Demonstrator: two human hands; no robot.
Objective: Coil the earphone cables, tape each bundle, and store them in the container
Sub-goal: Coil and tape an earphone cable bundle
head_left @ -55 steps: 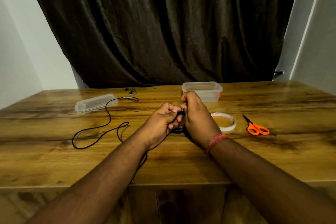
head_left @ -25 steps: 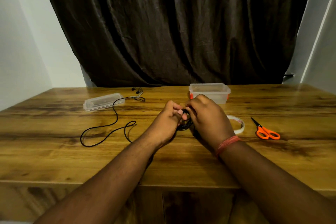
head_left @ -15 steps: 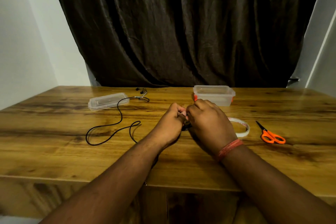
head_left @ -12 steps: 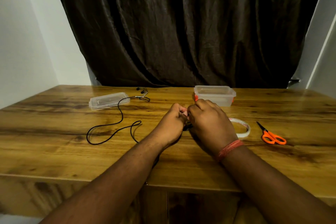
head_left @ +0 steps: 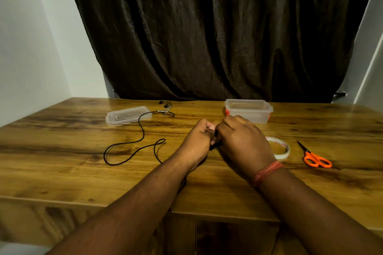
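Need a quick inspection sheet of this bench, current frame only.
Surface: wooden table, bare grain.
Job's things: open container; its lid lying apart at left; tape roll; scissors.
Clutter: nothing seen.
Hands: left hand and right hand together, both gripping a coiled cable.
Cables: loose earphone cable snaking to earbuds by the lid.
Surroundings: dark curtain, white walls.

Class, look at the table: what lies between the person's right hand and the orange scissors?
In the head view, a roll of tape lies flat on the table between the right hand and the scissors, partly hidden behind the hand.
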